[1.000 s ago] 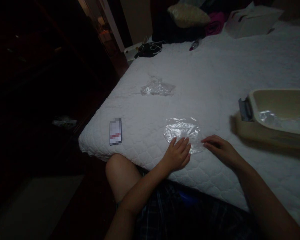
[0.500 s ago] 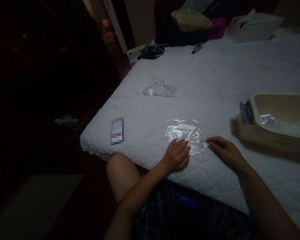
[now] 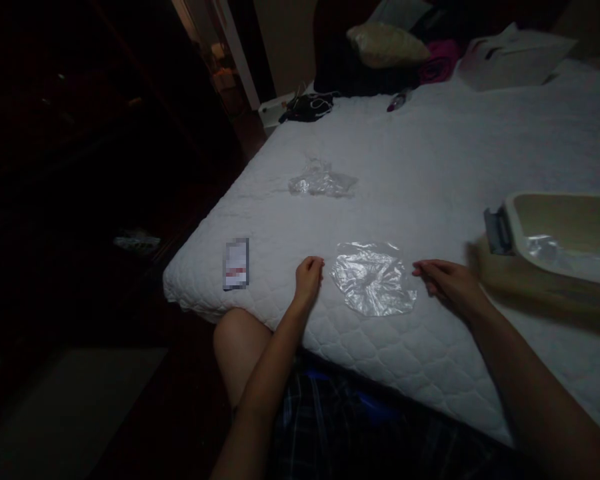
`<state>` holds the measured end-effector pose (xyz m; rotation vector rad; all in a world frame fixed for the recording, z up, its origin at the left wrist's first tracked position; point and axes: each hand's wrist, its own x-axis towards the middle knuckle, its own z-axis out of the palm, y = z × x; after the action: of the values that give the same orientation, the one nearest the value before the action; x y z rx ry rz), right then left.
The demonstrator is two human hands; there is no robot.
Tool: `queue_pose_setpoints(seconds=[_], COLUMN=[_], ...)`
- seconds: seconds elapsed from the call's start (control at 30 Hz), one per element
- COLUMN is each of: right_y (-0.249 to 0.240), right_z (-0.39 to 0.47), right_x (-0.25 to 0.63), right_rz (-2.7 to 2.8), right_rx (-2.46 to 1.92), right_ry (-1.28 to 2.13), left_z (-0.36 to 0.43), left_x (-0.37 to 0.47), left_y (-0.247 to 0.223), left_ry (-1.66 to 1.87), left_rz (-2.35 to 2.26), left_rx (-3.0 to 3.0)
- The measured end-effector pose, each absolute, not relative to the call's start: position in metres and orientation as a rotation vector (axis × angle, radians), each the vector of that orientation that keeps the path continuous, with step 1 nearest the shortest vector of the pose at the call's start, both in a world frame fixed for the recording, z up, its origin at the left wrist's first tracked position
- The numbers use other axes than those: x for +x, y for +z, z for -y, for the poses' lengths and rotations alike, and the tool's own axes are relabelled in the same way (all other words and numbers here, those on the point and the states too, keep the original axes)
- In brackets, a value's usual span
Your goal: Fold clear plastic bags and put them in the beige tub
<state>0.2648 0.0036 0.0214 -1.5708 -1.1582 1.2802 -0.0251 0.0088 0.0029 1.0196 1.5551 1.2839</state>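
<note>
A clear, crinkled plastic bag (image 3: 374,279) lies flat on the white quilted bed (image 3: 280,220), between my two hands. Just left of the bag is my left hand (image 3: 309,277), its fingers curled together with nothing visible in them. My right hand (image 3: 447,283) hovers at the bag's right side, thumb and fingers close together, apart from the plastic, and nothing shows in it. Farther back on the bed rests a second, crumpled clear bag (image 3: 323,183).
A beige bin (image 3: 535,270) with a grey latch and clear plastic inside stands at the right. A phone-like object (image 3: 236,265) lies near the left edge. Toward the back are a yellowish pillow (image 3: 387,45), pink cloth (image 3: 437,60), a white box (image 3: 517,60) and dark fabric (image 3: 307,107).
My left hand has lifted off the bag and moved left, its fingers drawn together. The right hand has come away from the bag's right edge and moved slightly up.
</note>
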Motion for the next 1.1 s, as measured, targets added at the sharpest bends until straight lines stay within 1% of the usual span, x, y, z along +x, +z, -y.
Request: queue_pose_setpoints(seconds=[0.13,0.3,0.47,0.6,0.77,1.1], right_y=[0.014,0.01,0.016,0.018,0.013,0.003], right_z=[-0.026,-0.034,-0.024,-0.02,-0.021,-0.02], right_x=[0.26,0.256,0.253,0.251,0.252,0.258], right_rz=[1.225,1.237,1.265,1.279,1.304,1.388], right_rx=[-1.483,-1.458,-1.444,-1.464,-1.496,-1.462], right_ry=[1.432,1.48,1.411,1.386,1.359,1.282], left_z=[-0.022,-0.027,-0.031,-0.034,-0.032,-0.028], left_x=[-0.036,-0.037,-0.031,-0.023,-0.02,-0.025], left_y=[0.01,0.017,0.005,-0.003,-0.001,-0.002], left_ry=[1.016,0.85,0.858,0.943,0.962,1.036], left_rz=[-1.313,-1.152,-1.202,-1.215,-1.253,-1.116], left_rx=[0.949,0.977,0.964,0.94,0.949,0.934])
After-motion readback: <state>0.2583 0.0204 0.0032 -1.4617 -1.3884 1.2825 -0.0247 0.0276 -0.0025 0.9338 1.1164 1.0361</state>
